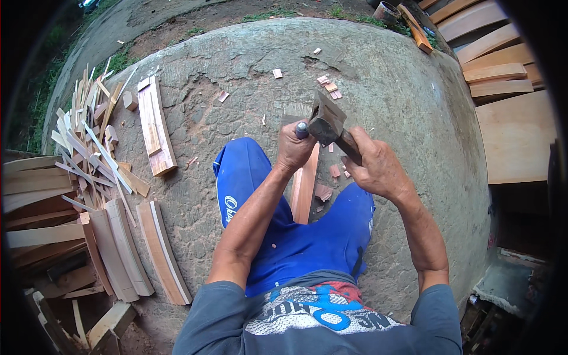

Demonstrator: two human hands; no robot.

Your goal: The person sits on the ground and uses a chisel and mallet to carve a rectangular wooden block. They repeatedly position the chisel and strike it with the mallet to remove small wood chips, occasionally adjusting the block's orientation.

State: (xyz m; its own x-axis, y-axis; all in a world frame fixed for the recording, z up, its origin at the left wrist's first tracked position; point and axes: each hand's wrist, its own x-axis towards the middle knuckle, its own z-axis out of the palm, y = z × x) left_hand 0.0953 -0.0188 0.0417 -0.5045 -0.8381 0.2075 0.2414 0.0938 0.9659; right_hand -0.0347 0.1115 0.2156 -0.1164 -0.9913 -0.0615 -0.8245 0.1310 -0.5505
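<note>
My left hand (293, 149) is wrapped round an upright chisel (302, 129), whose round handle end points up at me. The chisel's lower part is hidden by the hand. My right hand (378, 163) grips the short wooden handle of a hatchet (327, 121). The hatchet's dark metal head is close beside the chisel's end; I cannot tell whether they touch. Beneath both hands a reddish wooden board (304, 186) lies between my legs, its far part covered by the hands and tool.
Wood chips (324, 191) lie scattered around the board on the rough concrete floor (426, 142). At left are a notched board (157, 127), a heap of offcuts (94, 142) and several curved boards (163, 251). Stacked planks (497, 71) line the right side.
</note>
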